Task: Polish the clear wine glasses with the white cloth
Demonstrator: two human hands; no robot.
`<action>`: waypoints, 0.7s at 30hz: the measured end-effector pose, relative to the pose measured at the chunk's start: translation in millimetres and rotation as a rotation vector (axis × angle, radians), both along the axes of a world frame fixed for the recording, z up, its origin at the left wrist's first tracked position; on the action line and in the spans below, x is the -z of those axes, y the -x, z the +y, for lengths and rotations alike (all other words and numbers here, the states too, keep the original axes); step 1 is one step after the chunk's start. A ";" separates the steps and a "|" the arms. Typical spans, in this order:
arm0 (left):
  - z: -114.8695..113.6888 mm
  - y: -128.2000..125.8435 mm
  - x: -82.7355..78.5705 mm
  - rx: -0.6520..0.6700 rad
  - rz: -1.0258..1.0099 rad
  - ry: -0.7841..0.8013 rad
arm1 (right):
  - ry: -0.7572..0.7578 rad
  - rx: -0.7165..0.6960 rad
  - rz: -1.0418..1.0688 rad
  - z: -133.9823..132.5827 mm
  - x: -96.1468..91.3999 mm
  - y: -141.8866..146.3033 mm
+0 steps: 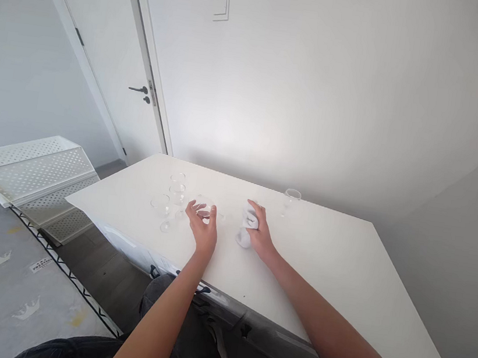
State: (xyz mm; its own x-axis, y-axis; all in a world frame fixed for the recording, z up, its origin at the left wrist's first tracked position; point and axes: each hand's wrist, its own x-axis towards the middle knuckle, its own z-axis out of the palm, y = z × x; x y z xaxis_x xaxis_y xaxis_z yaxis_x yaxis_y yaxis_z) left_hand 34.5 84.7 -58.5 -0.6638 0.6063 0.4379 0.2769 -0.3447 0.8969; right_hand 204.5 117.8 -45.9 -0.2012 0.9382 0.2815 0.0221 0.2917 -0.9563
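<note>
My left hand [201,227] is closed around the bowl of a clear stemmed glass [205,203], which is tilted with its stem pointing right. In my right hand [261,232] is a crumpled white cloth [247,227], gripped between thumb and fingers just above the table. A short gap separates the cloth from the glass. Left of my left hand, a clear stemmed glass [160,205] stands upright on the white table [289,268]. More stemmed glasses [177,185] are grouped behind it. One stemmed glass [292,196] stands apart near the back edge, beyond my right hand.
The table's back edge runs along a white wall [320,96]. A door with a black handle [138,89] is at the back left. White perforated panels [38,167] stand left of the table, beside a grey patterned mat [9,284]. My legs are below the front edge.
</note>
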 end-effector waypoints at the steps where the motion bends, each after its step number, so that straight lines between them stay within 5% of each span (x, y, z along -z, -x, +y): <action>1: 0.3 -0.7 1.0 0.065 0.014 -0.017 | 0.024 -0.023 0.009 -0.2 1.0 -0.3; 6: 1.1 -4.5 2.6 0.500 0.034 -0.110 | 0.355 -0.369 0.167 -6.1 3.0 5.6; 10: -0.1 -4.2 -2.3 0.578 -0.063 -0.162 | 0.638 -0.459 0.378 -10.0 -3.1 11.2; 14: -1.2 -4.7 -1.9 0.599 -0.075 -0.144 | 0.830 -0.387 0.365 -6.9 -8.5 12.1; 17: 0.0 -4.7 2.3 0.590 -0.035 -0.115 | 0.611 -0.186 0.216 -6.6 -8.6 12.5; 21: 2.3 -3.4 5.9 0.601 -0.057 -0.130 | -0.037 0.058 -0.092 -11.7 -7.5 11.9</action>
State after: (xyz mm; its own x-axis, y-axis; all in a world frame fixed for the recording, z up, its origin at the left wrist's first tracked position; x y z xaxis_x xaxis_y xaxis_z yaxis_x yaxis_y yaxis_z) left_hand 37.9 87.1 -64.4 -0.2469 0.8255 0.5076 -0.0466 -0.5333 0.8446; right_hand 192.6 106.0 -38.4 -0.1732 0.9385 0.2987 0.1271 0.3221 -0.9381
